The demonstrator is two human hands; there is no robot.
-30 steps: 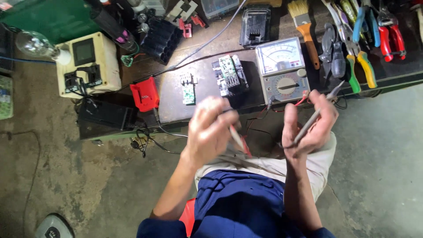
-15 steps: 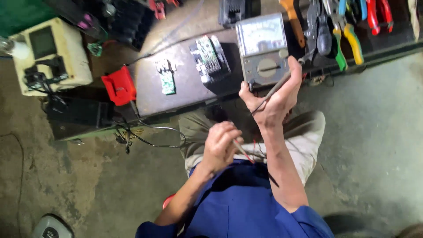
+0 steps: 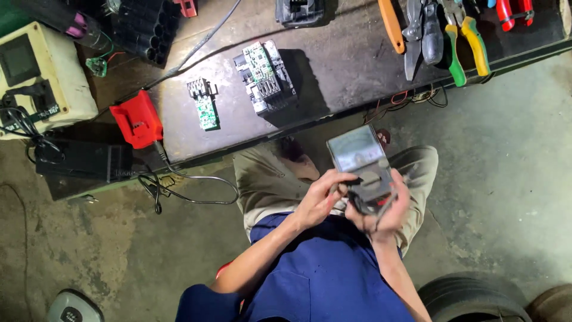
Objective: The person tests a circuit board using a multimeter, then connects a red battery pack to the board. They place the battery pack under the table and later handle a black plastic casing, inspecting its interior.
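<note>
I hold a grey analog multimeter over my lap, its dial face up. My right hand grips its lower end from beneath, with the probe leads bunched in the same hand. My left hand rests its fingers on the meter's left side near the selector knob. On the low dark workbench ahead lie a small green circuit board and a grey module with a green board.
A beige box-shaped instrument with cables stands at the left, a red plastic part and a black box next to it. Pliers and cutters lie at the bench's right end. A tyre sits at lower right on the concrete floor.
The multimeter has left the bench and come down into my lap. My right hand carried it; my left hand has come onto its side. The view shifted downward.
</note>
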